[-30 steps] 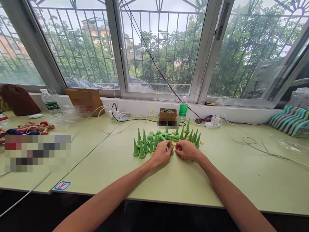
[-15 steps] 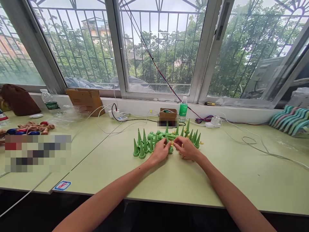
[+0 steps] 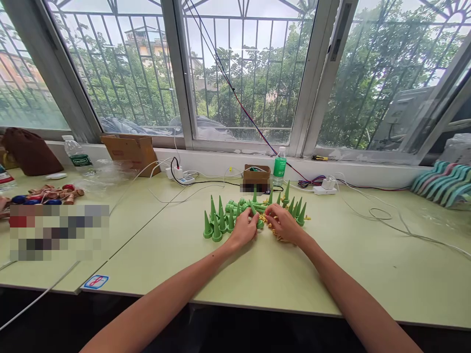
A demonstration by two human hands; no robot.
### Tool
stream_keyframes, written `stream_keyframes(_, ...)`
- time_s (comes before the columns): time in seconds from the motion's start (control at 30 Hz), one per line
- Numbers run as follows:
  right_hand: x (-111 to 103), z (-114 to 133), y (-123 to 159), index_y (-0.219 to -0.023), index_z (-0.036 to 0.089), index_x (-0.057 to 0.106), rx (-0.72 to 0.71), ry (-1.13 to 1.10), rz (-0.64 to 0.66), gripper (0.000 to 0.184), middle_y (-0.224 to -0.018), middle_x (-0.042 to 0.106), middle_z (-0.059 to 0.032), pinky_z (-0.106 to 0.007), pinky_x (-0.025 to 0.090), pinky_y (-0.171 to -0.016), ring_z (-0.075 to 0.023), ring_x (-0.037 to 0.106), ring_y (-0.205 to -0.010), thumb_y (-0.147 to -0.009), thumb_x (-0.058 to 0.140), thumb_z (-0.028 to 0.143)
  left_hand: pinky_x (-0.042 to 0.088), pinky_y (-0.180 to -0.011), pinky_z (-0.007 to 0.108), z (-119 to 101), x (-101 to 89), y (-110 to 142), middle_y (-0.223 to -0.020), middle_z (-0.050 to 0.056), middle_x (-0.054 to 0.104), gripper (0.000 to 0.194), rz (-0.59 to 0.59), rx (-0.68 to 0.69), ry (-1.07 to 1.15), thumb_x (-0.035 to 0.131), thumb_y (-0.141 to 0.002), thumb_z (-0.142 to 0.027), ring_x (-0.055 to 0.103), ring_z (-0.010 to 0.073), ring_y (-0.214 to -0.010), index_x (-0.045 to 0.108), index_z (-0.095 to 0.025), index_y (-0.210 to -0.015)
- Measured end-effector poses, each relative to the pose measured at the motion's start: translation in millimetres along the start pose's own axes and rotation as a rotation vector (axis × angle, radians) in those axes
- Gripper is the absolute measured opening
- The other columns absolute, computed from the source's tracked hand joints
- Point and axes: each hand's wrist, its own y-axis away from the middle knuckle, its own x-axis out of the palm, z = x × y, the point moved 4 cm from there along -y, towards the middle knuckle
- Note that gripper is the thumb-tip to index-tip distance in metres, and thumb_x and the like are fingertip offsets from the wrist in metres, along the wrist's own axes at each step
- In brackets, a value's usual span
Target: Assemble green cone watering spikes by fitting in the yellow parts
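A cluster of green plastic cone spikes (image 3: 219,220) stands and lies on the pale green table (image 3: 331,264), with small yellow parts (image 3: 274,228) among them. My left hand (image 3: 245,228) is closed around a green spike (image 3: 257,218) at the middle of the heap. My right hand (image 3: 281,223) is pinched shut right beside it, fingertips meeting the same piece; what it holds is too small to make out. More upright spikes (image 3: 296,208) stand just behind my right hand.
A small brown box (image 3: 256,177) and a green bottle (image 3: 279,165) stand behind the heap. White cables (image 3: 379,213) and chargers trail along the sill. A cardboard box (image 3: 128,152), a water bottle (image 3: 77,157) and wooden toys (image 3: 51,193) are at left; striped cloth (image 3: 443,181) at right.
Both hands have moved slightly away from me into the heap and closed together on a green spike. The standing spikes have not moved.
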Motion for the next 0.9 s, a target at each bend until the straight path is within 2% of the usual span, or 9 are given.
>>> stream_keyframes(0.23, 2, 3, -1, -0.084, 0.018, 0.057, 0.023, -0.072, 0.009, 0.009, -0.084, 0.055, -0.0037, -0.028, 0.051, -0.061, -0.0135, 0.056, -0.065, -0.090, 0.052, 0.023, 0.034, -0.034, 0.020, -2, -0.3, 0, -0.048, -0.007, 0.045, 0.029, -0.011, 0.002, 0.013, 0.049, -0.088, -0.045, 0.043, 0.0091, -0.032, 0.039, -0.022, -0.074)
stream_keyframes(0.63, 1, 0, -2, -0.092, 0.017, 0.068, -0.002, -0.008, -0.036, 0.015, -0.095, 0.063, -0.0086, -0.032, 0.052, -0.073, -0.0177, 0.061, -0.080, -0.086, 0.054, 0.016, 0.032, -0.033, 0.020, -3, -0.7, 1, -0.048, -0.007, 0.044, 0.031, -0.022, 0.011, 0.032, 0.050, -0.087, -0.048, 0.042, 0.0084, -0.032, 0.041, -0.021, -0.075)
stream_keyframes(0.8, -2, -8, -1, -0.093, 0.016, 0.066, 0.051, 0.072, -0.099, 0.015, -0.090, 0.068, -0.0079, -0.031, 0.048, -0.071, -0.0185, 0.062, -0.076, -0.085, 0.053, 0.017, 0.033, -0.034, 0.021, -5, -1.0, 3, -0.047, -0.007, 0.044, 0.029, -0.024, -0.001, 0.018, 0.049, -0.088, -0.045, 0.042, 0.0087, -0.032, 0.040, -0.021, -0.075)
stream_keyframes(0.9, -4, -11, 0, -0.092, 0.016, 0.063, 0.102, 0.041, -0.112, 0.014, -0.078, 0.067, -0.0053, -0.029, 0.047, -0.064, -0.0173, 0.061, -0.066, -0.087, 0.052, 0.022, 0.033, -0.034, 0.021, -8, -1.2, 4, -0.046, -0.007, 0.045, 0.028, -0.019, -0.006, 0.010, 0.049, -0.088, -0.044, 0.042, 0.0092, -0.032, 0.040, -0.021, -0.075)
